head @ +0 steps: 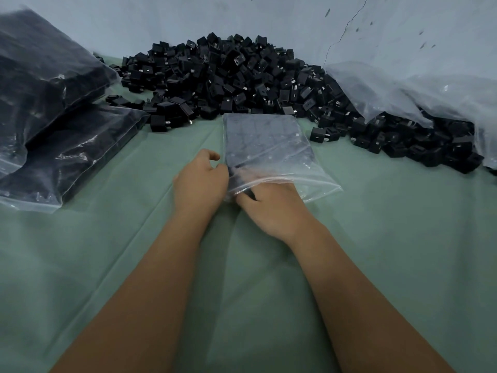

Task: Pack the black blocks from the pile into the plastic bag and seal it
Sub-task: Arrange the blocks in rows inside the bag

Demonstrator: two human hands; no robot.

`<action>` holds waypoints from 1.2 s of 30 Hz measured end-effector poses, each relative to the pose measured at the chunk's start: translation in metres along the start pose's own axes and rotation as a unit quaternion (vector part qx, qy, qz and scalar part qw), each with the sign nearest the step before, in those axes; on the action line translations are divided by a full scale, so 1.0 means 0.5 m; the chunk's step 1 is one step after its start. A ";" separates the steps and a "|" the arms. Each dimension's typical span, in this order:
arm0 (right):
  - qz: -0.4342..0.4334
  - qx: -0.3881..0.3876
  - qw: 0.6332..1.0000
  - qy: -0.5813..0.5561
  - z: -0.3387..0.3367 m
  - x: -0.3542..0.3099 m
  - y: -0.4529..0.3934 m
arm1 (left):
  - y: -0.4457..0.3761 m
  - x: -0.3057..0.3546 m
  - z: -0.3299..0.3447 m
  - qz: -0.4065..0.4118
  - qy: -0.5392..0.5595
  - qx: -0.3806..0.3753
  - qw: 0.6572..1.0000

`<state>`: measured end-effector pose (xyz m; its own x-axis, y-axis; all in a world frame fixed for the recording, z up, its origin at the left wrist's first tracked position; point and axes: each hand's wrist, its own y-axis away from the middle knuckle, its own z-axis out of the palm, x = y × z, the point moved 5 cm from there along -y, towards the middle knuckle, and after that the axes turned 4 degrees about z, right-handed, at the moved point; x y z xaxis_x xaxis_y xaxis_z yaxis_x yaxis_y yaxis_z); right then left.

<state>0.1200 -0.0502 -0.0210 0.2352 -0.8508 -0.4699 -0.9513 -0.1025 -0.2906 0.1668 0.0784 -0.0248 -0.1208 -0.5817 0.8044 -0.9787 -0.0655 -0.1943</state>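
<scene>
- Pale green cloth (376, 238), creased in long folds, is spread over the desk, and a scuffed, cracked light wall (269, 17) is seen behind it.
- A pile of black blocks (228, 74) is heaped against the wall at the far side; the blocks are small, boxy and matt, many showing a small metal tab on one face, and loose ones are scattered along the pile's near edge.
- The plastic bag (266, 146) is laid flat on the cloth just in front of the pile, near the middle; it is clear and shiny, and dark blocks are seen through it, packed in flat rows at its far end.
- The bag's near, open end is wrinkled and gathered between the hands.
- The left hand (200, 181) is held at the bag's left edge with fingers curled onto the plastic.
- The right hand (271, 208) is pressed on the bag's mouth, its fingers reaching in under the film; the exact grip is blurred, so how tightly it is closed cannot be told.
- Two large filled bags (53, 117) of dark pieces are stacked at the left.
- A big crumpled clear bag (416, 87) is draped over blocks at the right.
</scene>
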 end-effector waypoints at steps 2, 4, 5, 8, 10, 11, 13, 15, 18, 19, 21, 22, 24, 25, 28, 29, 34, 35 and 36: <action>-0.005 0.015 1.000 0.009 -0.009 0.000 0.008 | -0.001 -0.001 -0.003 -0.001 0.004 0.007 1.000; -0.015 0.037 0.997 0.064 -0.020 0.000 0.016 | -0.003 -0.003 -0.006 -0.002 0.009 0.013 1.000; -0.027 0.061 0.995 0.075 -0.028 -0.003 0.022 | -0.003 -0.003 -0.007 0.001 0.010 0.017 1.000; -0.047 0.186 0.981 0.035 -0.070 -0.009 0.045 | -0.001 0.003 -0.012 0.032 0.021 0.035 0.999; -0.064 0.275 0.959 0.012 -0.097 -0.014 0.059 | 0.000 0.017 -0.016 0.088 0.043 0.052 0.994; -0.075 0.308 0.948 0.004 -0.106 -0.016 0.064 | 0.001 0.028 -0.014 0.130 0.041 0.047 0.990; -0.063 0.349 0.935 -0.022 -0.123 -0.004 0.066 | 0.005 0.049 0.003 0.212 0.009 -0.010 0.977; 0.018 0.372 0.924 -0.092 -0.142 0.037 0.059 | 0.006 0.053 0.029 0.250 -0.055 -0.092 0.962; 0.178 0.400 0.880 -0.183 -0.180 0.154 0.041 | 0.002 0.036 0.055 0.244 -0.119 -0.158 0.950; 0.227 0.402 0.869 -0.178 -0.196 0.200 0.034 | 0.000 0.033 0.058 0.241 -0.119 -0.163 0.949; 0.319 0.397 0.850 -0.134 -0.232 0.293 0.028 | -0.003 0.032 0.060 0.243 -0.117 -0.155 0.950; 0.361 0.394 0.838 -0.109 -0.251 0.337 0.028 | -0.003 0.032 0.061 0.244 -0.121 -0.148 0.951; 0.426 0.395 0.811 -0.068 -0.289 0.416 0.032 | -0.002 0.032 0.062 0.245 -0.131 -0.138 0.951; 0.453 0.397 0.796 -0.057 -0.307 0.453 0.032 | -0.002 0.032 0.063 0.245 -0.137 -0.136 0.950; 0.530 0.352 0.766 -0.092 -0.326 0.539 0.005 | 0.001 0.033 0.065 0.242 -0.158 -0.132 0.948; 0.550 0.320 0.763 -0.112 -0.320 0.552 -0.014 | 0.001 0.034 0.065 0.240 -0.161 -0.132 0.948; 0.530 0.222 0.812 -0.104 -0.252 0.513 -0.125 | 0.000 0.037 0.064 0.233 -0.165 -0.139 0.948; 0.516 0.211 0.827 -0.080 -0.237 0.500 -0.138 | -0.001 0.037 0.064 0.234 -0.164 -0.139 0.948; 0.494 0.192 0.846 -0.049 -0.222 0.486 -0.146 | -0.002 0.037 0.065 0.235 -0.164 -0.138 0.948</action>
<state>0.2246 -0.3067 -0.0217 -0.6048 -0.3736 -0.7033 -0.5624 0.8257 0.0450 0.1708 0.0414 -0.0279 -0.5408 -0.7182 0.4379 -0.8410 0.4525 -0.2965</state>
